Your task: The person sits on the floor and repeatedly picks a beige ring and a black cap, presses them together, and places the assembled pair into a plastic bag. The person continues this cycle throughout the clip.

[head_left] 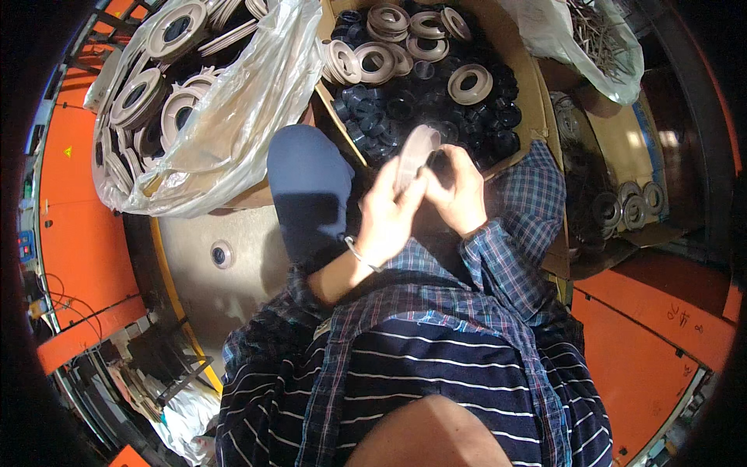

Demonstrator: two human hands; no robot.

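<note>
In front of me, above my lap, my left hand (387, 216) grips a beige plastic ring (418, 156), tilted nearly on edge. My right hand (461, 192) is close against it, with thumb and fingers pinched together at the ring's lower right side. Something dark shows between those fingers, but I cannot tell whether it is a separate part. Just beyond both hands, an open cardboard box (538, 93) holds many small black plastic caps (373, 113) with several loose beige rings (470, 83) lying on top.
At the left, a clear plastic bag (264, 101) is full of beige rings with black centres. One ringed piece (222, 254) lies on the floor. Another plastic bag (622, 70) stands at the upper right, above grey rings (634, 210). Orange metal panels (78, 249) flank both sides.
</note>
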